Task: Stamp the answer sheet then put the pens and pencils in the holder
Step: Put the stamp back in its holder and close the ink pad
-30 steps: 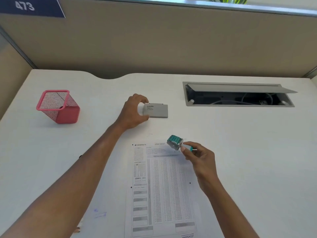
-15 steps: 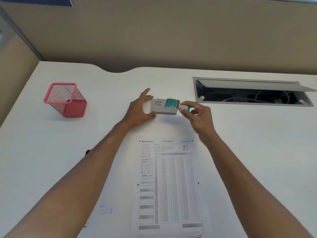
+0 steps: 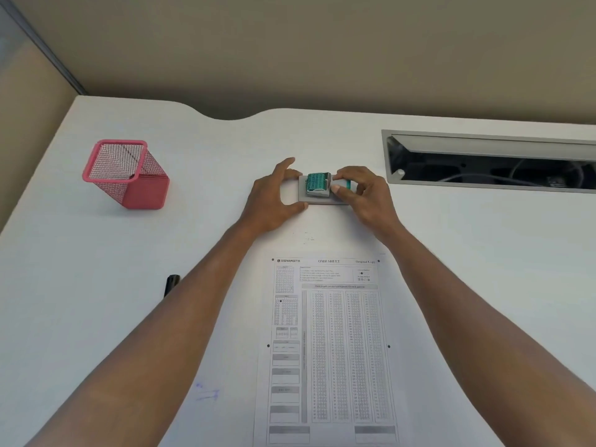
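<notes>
A printed answer sheet point(image 3: 329, 343) lies flat on the white desk point(image 3: 483, 285) in front of me. Beyond its top edge sits a grey ink pad case point(image 3: 322, 199). My left hand point(image 3: 274, 201) grips the case's left end. My right hand point(image 3: 361, 195) holds a teal stamp point(image 3: 317, 183) over the case, its lettered face turned toward me. A pink mesh holder point(image 3: 127, 175) stands at the far left, leaning. The dark end of a pen point(image 3: 171, 283) shows beside my left forearm; the rest of it is hidden.
An open grey cable hatch point(image 3: 490, 162) with wires inside is cut into the desk at the far right. Beige partition walls close the desk at the back and left. Blue ink marks point(image 3: 208, 393) stain the desk near my left arm.
My right hand carried the stamp from above the sheet's top to the ink pad case. My left hand stayed on the case's left end. The camera moved closer and tilted down.
</notes>
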The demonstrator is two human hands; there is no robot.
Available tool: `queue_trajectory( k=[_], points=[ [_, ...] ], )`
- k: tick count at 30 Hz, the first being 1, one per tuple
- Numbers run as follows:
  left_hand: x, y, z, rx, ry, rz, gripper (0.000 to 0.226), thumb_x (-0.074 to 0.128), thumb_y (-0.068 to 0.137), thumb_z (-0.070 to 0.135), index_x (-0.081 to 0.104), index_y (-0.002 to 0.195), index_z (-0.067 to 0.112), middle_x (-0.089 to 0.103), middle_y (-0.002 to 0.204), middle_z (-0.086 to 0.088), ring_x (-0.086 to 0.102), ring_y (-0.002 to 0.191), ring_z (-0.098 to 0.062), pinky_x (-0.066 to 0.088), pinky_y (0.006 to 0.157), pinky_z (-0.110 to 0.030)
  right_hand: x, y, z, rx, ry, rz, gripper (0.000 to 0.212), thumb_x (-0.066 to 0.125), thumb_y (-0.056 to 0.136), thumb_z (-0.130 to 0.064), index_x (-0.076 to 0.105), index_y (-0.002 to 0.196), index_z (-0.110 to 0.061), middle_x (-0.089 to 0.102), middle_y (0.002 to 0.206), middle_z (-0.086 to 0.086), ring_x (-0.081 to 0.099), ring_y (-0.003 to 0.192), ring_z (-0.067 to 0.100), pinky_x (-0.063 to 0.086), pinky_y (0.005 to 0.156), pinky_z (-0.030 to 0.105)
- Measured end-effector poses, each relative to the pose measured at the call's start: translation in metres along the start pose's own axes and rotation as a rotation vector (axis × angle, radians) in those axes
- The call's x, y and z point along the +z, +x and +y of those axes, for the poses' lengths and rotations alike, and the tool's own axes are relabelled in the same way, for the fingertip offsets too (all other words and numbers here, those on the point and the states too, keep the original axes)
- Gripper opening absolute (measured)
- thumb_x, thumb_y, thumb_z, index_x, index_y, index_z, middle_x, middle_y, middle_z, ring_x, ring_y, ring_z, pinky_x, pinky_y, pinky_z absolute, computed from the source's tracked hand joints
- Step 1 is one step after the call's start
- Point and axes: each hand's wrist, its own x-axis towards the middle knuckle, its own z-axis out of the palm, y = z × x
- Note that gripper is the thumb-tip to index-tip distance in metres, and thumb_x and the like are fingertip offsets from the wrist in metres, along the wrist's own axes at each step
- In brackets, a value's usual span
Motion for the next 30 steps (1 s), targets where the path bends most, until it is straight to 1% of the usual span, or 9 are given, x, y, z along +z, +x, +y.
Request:
queue_trajectory(
  k=[9,13,15,17,20,22,25,28,30],
  points=[
    [0.0,0.0,0.001,-0.017,-0.013,0.0,0.082,0.076,0.067,0.04,0.039,0.139,0.027,0.062,0.126,0.012,0.054,0.121,-0.011,0.038,0.11,-0.043,0.0,0.003,0.005,0.02,-0.069,-0.026,0.026,0.075,0.085,-0.017,0.073,0.111,-0.013,0.059,0.114,0.007,0.05,0.081,-0.003,0.039,0.068,0.007],
    [-0.001,-0.001,0.001,-0.029,-0.019,-0.003,0.082,0.075,0.065,0.045,0.039,0.138,0.03,0.061,0.125,0.016,0.054,0.122,-0.011,0.037,0.11,-0.045,-0.005,0.002,0.004,0.069,-0.037,-0.026,0.045,0.078,0.082,-0.03,0.064,0.124,-0.025,0.05,0.122,0.001,0.05,0.073,0.002,0.041,0.065,0.011],
    [-0.001,-0.001,0.002,-0.041,-0.027,0.004,0.083,0.078,0.066,0.042,0.04,0.138,0.03,0.061,0.126,0.014,0.053,0.123,-0.011,0.038,0.11,-0.042,-0.011,-0.001,0.002,0.141,0.016,0.034,0.046,0.075,0.083,-0.042,0.06,0.125,-0.032,0.05,0.126,-0.004,0.058,0.078,0.01,0.043,0.066,0.013],
    [-0.002,-0.003,0.005,-0.06,-0.045,0.002,0.084,0.084,0.067,0.036,0.04,0.139,0.028,0.061,0.129,0.011,0.052,0.123,-0.009,0.038,0.11,-0.034,-0.017,-0.009,-0.001,0.18,0.064,0.16,0.037,0.068,0.088,-0.046,0.063,0.12,-0.027,0.057,0.124,-0.005,0.061,0.089,0.011,0.044,0.073,0.018],
    [-0.006,-0.008,0.011,-0.112,-0.105,-0.009,0.082,0.087,0.068,0.031,0.044,0.138,0.025,0.06,0.129,0.007,0.053,0.12,-0.005,0.037,0.104,-0.019,-0.02,-0.027,-0.012,0.203,0.12,0.381,0.026,0.058,0.096,-0.037,0.067,0.104,-0.014,0.064,0.105,-0.007,0.056,0.09,-0.002,0.043,0.077,0.021],
    [-0.013,-0.018,0.015,-0.117,-0.116,0.083,0.065,0.085,0.072,0.028,0.054,0.129,0.019,0.063,0.124,0.004,0.056,0.115,-0.006,0.041,0.101,-0.017,-0.018,-0.041,-0.026,0.196,0.144,0.446,0.024,0.055,0.098,-0.03,0.067,0.097,-0.01,0.066,0.096,-0.001,0.055,0.084,-0.013,0.042,0.071,0.016],
    [-0.037,-0.048,0.02,-0.085,-0.086,0.346,0.026,0.075,0.083,0.017,0.068,0.107,0.014,0.068,0.109,0.003,0.062,0.103,-0.008,0.05,0.091,-0.029,-0.005,-0.066,-0.054,0.154,0.177,0.379,0.02,0.056,0.097,-0.022,0.067,0.088,-0.008,0.062,0.074,-0.002,0.054,0.064,-0.003,0.04,0.059,0.016],
    [-0.076,-0.09,0.019,-0.126,-0.059,0.498,0.014,0.068,0.088,0.013,0.07,0.101,0.015,0.07,0.097,0.006,0.063,0.088,-0.002,0.052,0.08,-0.029,0.023,-0.091,-0.081,0.118,0.145,0.163,0.02,0.06,0.094,-0.017,0.066,0.079,-0.006,0.06,0.065,-0.002,0.05,0.056,0.001,0.039,0.055,0.014],
    [-0.104,-0.123,0.014,-0.194,-0.024,0.536,0.011,0.067,0.088,0.011,0.071,0.097,0.015,0.07,0.092,0.005,0.061,0.079,0.005,0.051,0.077,-0.031,0.048,-0.106,-0.092,0.127,0.112,0.017,0.016,0.064,0.092,-0.015,0.068,0.078,-0.007,0.063,0.07,-0.003,0.051,0.057,0.001,0.042,0.058,0.015]
  ],
)
